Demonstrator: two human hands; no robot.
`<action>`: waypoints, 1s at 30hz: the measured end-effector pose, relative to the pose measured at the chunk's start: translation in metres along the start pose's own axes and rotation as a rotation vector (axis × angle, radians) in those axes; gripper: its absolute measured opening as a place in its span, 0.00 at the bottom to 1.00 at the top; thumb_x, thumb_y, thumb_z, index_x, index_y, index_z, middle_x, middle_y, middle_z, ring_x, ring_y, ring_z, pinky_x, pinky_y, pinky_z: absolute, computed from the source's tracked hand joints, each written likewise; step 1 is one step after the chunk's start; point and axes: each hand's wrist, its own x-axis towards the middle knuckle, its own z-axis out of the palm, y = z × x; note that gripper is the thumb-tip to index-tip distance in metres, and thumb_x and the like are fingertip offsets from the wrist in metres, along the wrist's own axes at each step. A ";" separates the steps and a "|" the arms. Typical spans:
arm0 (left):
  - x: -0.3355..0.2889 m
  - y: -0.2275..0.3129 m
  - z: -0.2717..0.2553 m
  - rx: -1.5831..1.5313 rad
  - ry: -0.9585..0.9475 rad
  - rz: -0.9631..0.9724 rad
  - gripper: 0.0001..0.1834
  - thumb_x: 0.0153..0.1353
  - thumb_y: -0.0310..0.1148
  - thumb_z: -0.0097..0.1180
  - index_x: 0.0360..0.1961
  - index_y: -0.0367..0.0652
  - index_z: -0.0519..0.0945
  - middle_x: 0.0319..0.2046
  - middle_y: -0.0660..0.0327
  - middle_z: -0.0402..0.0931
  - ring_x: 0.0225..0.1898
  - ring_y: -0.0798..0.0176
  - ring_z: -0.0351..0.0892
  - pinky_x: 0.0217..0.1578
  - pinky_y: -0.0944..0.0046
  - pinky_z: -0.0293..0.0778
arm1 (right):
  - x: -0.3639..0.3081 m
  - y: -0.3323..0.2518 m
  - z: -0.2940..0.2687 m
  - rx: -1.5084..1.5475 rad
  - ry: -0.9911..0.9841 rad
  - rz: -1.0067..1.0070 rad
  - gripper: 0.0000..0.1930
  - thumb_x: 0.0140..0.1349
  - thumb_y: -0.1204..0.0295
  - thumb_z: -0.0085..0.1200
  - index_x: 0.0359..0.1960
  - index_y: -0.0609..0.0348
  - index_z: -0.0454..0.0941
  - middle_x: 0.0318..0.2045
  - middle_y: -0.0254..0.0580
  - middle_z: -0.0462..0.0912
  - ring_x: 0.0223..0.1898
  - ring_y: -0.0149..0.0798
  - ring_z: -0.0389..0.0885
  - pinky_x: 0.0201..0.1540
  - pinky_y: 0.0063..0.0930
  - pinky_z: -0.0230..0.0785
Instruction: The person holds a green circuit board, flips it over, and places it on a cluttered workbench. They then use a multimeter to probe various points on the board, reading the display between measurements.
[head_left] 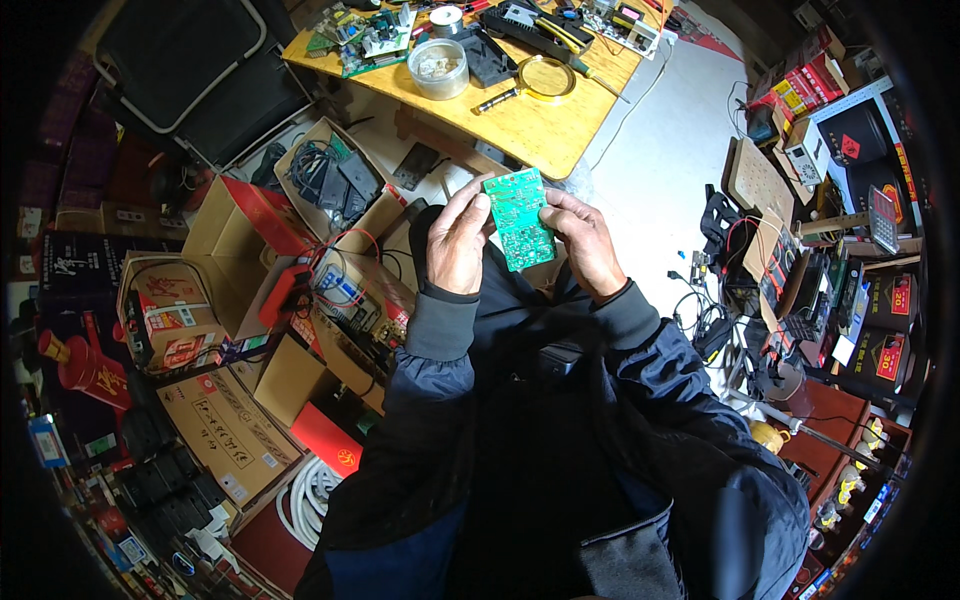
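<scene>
bare left hand and bare right hand are pinching a green rectangular circuit board, fingers closed on opposite edges, ideally pressing lightly without flexing it.

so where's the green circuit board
The circuit board is in the upper middle of the head view, held between the left hand and right hand, near the yellow table.

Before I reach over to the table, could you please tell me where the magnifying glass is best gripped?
Probably best by the slim handle, coming from the near side of the table: the magnifying glass lies with its handle angled left and toward that side, and the clear tub stands beyond the handle's end.
</scene>
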 end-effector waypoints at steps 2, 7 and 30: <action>-0.002 -0.001 0.000 -0.009 -0.007 0.011 0.20 0.80 0.32 0.53 0.66 0.32 0.77 0.59 0.53 0.82 0.59 0.60 0.82 0.62 0.58 0.78 | 0.000 0.000 -0.002 0.017 0.007 0.046 0.20 0.71 0.71 0.54 0.60 0.69 0.83 0.45 0.35 0.87 0.45 0.27 0.80 0.52 0.22 0.71; -0.002 -0.005 -0.002 -0.021 0.074 -0.021 0.19 0.79 0.30 0.55 0.65 0.32 0.75 0.58 0.53 0.82 0.59 0.60 0.82 0.62 0.57 0.77 | 0.001 0.004 -0.007 -0.027 0.012 0.023 0.19 0.70 0.70 0.53 0.57 0.70 0.84 0.45 0.35 0.87 0.43 0.27 0.80 0.50 0.21 0.70; -0.012 -0.006 0.027 0.629 0.090 0.407 0.22 0.69 0.16 0.61 0.64 0.32 0.77 0.60 0.52 0.81 0.62 0.61 0.80 0.64 0.61 0.75 | -0.010 -0.007 0.024 -0.663 0.084 -0.370 0.43 0.56 0.68 0.76 0.71 0.70 0.67 0.59 0.64 0.82 0.64 0.56 0.82 0.67 0.42 0.72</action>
